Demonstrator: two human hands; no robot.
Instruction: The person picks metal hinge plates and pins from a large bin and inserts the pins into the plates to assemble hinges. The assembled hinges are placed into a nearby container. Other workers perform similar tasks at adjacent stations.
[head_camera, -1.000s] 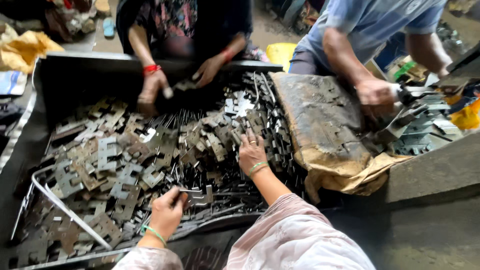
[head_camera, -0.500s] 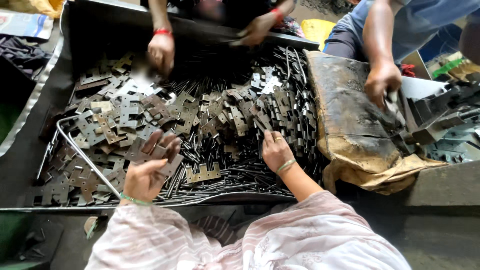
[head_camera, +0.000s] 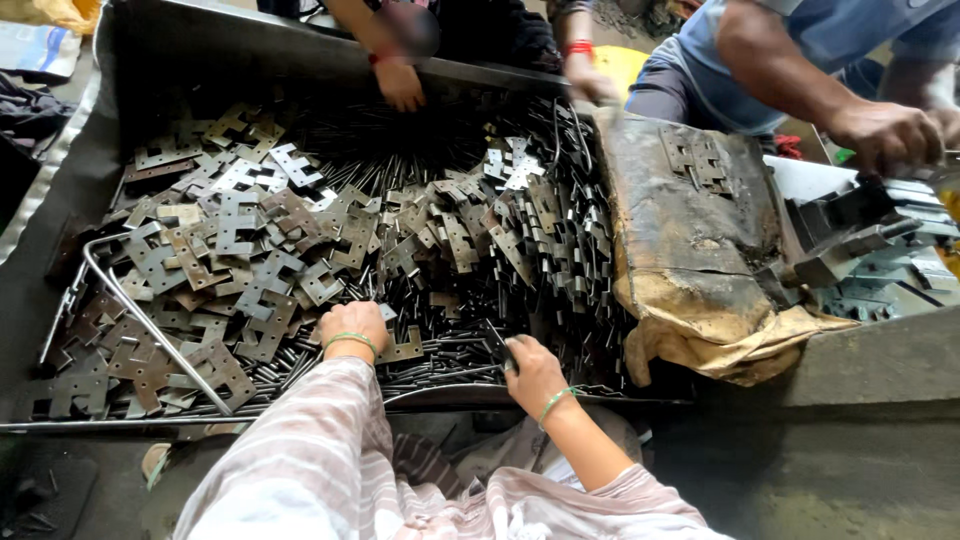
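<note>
Fingers of both the left hand (head_camera: 352, 325) and right hand (head_camera: 533, 372) curl, seemingly gripping rods (head_camera: 440, 372) at the tray's (head_camera: 300, 50) near edge; most hinge plates (head_camera: 240, 230) lie unsorted.

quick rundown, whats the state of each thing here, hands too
left hand: knuckles up, pressed into the metal pieces, grip hidden
right hand: closed on a dark thin metal piece
hinge plates: loose, heaped flat in the tray
thin rods: lying in a layer under the plates
tray: nearly full
brown sack: crumpled, draped over the tray's right edge
</note>
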